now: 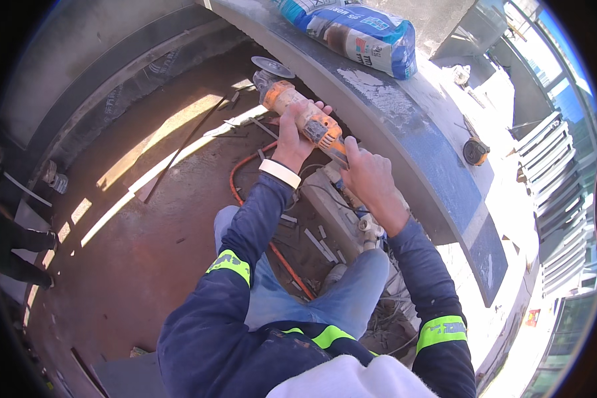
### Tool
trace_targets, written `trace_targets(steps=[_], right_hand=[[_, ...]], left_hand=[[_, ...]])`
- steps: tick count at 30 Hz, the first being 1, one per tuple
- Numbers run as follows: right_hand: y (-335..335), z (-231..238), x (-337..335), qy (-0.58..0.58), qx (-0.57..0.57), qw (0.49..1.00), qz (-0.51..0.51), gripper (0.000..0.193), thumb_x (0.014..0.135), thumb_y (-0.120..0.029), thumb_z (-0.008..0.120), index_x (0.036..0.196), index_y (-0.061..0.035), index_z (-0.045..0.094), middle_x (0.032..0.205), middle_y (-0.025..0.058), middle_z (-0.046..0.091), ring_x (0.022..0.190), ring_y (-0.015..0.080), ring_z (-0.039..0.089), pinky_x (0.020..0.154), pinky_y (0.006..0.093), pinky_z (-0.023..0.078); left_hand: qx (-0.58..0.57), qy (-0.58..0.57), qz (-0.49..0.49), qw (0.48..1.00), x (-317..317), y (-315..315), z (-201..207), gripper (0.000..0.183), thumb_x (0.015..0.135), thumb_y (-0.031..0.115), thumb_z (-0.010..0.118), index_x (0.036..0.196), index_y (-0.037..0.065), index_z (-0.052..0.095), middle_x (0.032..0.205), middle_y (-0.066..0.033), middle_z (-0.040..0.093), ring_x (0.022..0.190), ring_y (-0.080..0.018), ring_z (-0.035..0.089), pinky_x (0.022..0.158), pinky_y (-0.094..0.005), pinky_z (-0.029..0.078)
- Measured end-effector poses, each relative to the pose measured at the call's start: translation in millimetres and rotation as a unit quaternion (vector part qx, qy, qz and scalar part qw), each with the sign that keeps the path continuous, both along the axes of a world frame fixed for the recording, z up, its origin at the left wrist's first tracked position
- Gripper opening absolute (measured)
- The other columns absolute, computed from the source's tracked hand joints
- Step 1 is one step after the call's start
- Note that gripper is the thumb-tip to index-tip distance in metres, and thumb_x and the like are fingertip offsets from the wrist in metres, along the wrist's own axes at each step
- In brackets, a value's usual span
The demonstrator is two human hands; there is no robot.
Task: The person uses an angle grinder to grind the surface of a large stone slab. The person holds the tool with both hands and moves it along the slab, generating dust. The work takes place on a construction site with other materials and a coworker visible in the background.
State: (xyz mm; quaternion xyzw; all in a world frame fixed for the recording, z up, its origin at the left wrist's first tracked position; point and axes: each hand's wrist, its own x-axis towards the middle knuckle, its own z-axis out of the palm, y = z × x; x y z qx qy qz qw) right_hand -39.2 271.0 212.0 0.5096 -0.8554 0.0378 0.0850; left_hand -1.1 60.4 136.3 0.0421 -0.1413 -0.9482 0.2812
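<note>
I hold a dusty orange angle grinder (296, 109) in both hands. My left hand (294, 136) wraps round its body from below, with a pale band on that wrist. Around the rear handle, my right hand (371, 176) is closed. The grinder's thin disc (272, 67) lies at the far end, close to the underside edge of a curved grey slab (404, 126). From this view I cannot tell whether the disc touches the slab or spins.
A blue and white bag (358, 36) lies on the slab's far part, a tape measure (475, 151) to its right. An orange hose (234, 179) crosses the dusty floor (146, 265) among loose strips (320, 245). At the far left stands another person (23, 245), legs showing.
</note>
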Motion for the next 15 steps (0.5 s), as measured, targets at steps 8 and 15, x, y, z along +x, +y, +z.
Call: trace_targets(steps=[8,15], right_hand=[[-27,-7,-15,-0.055,-0.055,0.996,-0.036,0.059,0.086,-0.024,0.083,0.138,-0.0119,0.057,0.094,0.0210,0.079,0.086,0.0470,0.076,0.072,0.0573,0.059],[-55,-13,-18,-0.091,-0.111,0.988,-0.060,0.057,0.087,-0.026,0.083,0.138,-0.0146,0.060,0.092,0.0206,0.079,0.087,0.0463,0.077,0.071,0.0575,0.058]], left_hand=[[-0.150,-0.045,-0.058,0.986,6,-19,-11,0.056,0.103,0.042,0.078,0.139,0.004,0.059,0.132,-0.0139,0.071,0.120,-0.0283,0.073,0.103,-0.0488,0.062],[-0.205,-0.033,-0.137,0.969,22,9,-24,0.048,0.109,0.039,0.074,0.139,0.002,0.067,0.128,-0.0070,0.074,0.115,-0.0172,0.073,0.095,-0.0358,0.062]])
